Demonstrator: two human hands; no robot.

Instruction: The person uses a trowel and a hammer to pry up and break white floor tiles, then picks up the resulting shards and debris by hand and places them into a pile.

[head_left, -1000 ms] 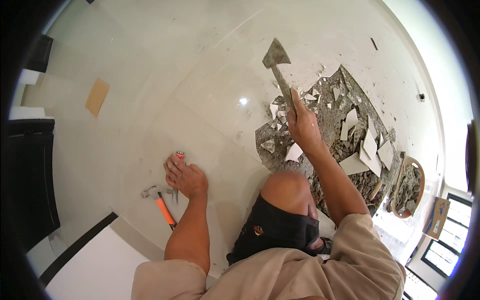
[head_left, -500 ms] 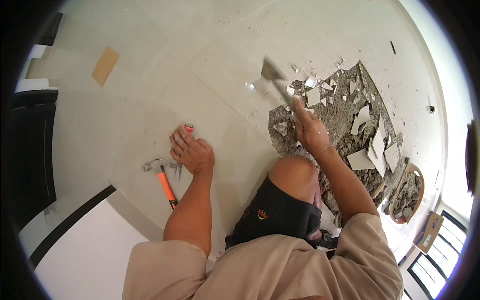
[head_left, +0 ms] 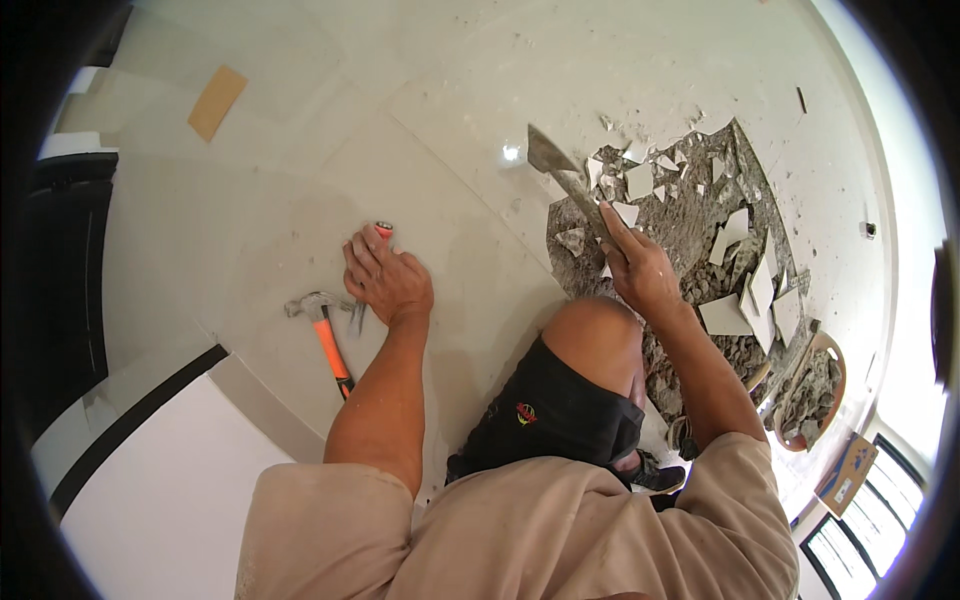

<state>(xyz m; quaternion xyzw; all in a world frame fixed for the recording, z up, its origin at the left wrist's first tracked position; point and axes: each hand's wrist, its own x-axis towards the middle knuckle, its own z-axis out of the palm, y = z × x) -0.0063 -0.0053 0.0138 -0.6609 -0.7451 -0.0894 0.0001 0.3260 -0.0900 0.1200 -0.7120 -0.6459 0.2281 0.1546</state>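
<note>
My right hand (head_left: 645,275) is closed on the handle of a trowel (head_left: 552,158), whose grey blade is raised over the floor tiles by the near-left edge of a broken-up patch (head_left: 690,225). My left hand (head_left: 390,280) is pressed down on the pale tiled floor, fingers wrapped round a red-handled tool (head_left: 384,230). Only the tool's red end with a dark cap shows above the fingers; a thin grey metal part comes out below them. Just left of that hand lies a claw hammer (head_left: 330,345) with an orange and black handle.
Tile shards (head_left: 757,300) and rubble fill the patch on the right. Beyond my right arm sits a rounded container (head_left: 822,390) of debris. A cardboard piece (head_left: 217,103) lies far left; a white panel with a black edge (head_left: 140,425) stands near left. My bent knee (head_left: 590,325) is between the arms.
The trowel, blurred before, is now sharp, with its blade turned and slightly lower. My left hand stays on the red-handled tool. The whole view has shifted a little.
</note>
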